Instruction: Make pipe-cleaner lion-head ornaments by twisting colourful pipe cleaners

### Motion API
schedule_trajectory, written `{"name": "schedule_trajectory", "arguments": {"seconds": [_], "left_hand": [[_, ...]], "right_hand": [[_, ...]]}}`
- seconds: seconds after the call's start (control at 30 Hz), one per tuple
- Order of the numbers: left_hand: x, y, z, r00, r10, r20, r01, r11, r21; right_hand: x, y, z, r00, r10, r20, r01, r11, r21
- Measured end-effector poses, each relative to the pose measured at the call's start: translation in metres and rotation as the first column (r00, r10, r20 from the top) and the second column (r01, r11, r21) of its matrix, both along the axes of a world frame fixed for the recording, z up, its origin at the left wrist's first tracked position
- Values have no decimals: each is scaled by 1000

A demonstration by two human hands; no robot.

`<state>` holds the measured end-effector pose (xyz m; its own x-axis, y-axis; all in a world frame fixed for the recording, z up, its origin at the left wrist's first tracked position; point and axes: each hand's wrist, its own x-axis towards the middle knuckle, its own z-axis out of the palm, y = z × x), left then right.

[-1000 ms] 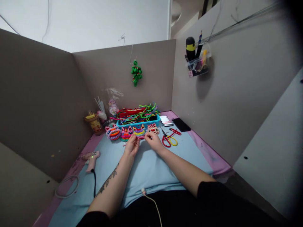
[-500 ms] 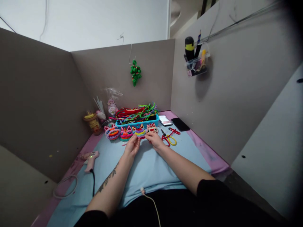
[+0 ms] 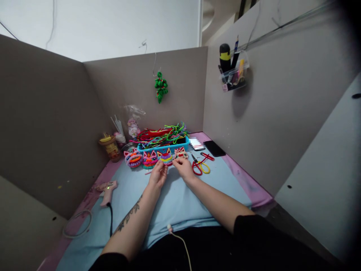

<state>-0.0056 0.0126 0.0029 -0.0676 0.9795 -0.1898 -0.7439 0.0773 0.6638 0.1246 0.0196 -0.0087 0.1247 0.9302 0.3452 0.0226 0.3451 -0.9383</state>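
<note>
A small animal head of pipe cleaners (image 3: 166,158), striped purple, yellow, blue and red, is at the middle of the cloth. My left hand (image 3: 158,174) grips its lower left edge with bent fingers. At its right side my right hand (image 3: 184,168) is closed in a pinch; whatever is between those fingertips is too small to make out. Similar fuzzy heads stand in the same row: a pink and orange one (image 3: 133,159), a pink and teal one (image 3: 150,160), and a pale one (image 3: 180,153) partly behind my right hand.
Behind the heads is a blue basket (image 3: 163,147) of pipe cleaners. Scissors (image 3: 200,166) and red-handled pliers (image 3: 207,156) lie to the right, near a black phone (image 3: 214,148). A pink glue gun (image 3: 108,192) rests at left, its cord trailing forward. Grey partitions (image 3: 146,86) enclose the table.
My right hand's fingertips have shifted slightly at the striped head's right edge, and more of the head's front shows. My left hand stays nearly in place.
</note>
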Motion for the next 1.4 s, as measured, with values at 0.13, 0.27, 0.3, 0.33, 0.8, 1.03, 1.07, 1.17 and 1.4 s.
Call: {"name": "schedule_trajectory", "arguments": {"seconds": [0.13, 0.27, 0.3, 0.33, 0.8, 1.03, 1.07, 1.17, 1.4], "left_hand": [[0, 0, 1, 1000, 20, 24, -20, 1000, -8], [-1, 1, 2, 998, 51, 46, -50, 998, -33], [-1, 2, 2, 998, 53, 41, -52, 998, -33], [-1, 2, 1, 998, 53, 31, -52, 998, -28], [8, -7, 5, 1000, 14, 1, -14, 997, 82], [4, -2, 0, 999, 52, -5, -51, 997, 65], [4, -2, 0, 999, 48, -11, -48, 997, 66], [6, -3, 2, 999, 34, 2, -34, 998, 61], [9, -6, 7, 994, 30, 109, -25, 999, -45]], "right_hand": [[0, -1, 1, 1000, -3, 28, 2, 999, 54], [1, -6, 6, 999, 6, 44, -12, 992, 126], [1, -7, 7, 999, 0, 52, -8, 989, 146], [1, -7, 8, 998, -7, 57, -1, 988, 154], [-6, 1, -5, 959, 21, -283, -75, 980, -182], [-7, -3, -1, 985, 49, -167, -39, 997, 65], [-7, -2, -1, 985, 43, -167, -32, 997, 69], [-8, -1, 0, 964, 86, -253, -88, 996, 4], [-10, -2, 3, 897, 111, -428, -196, 967, -160]]}}
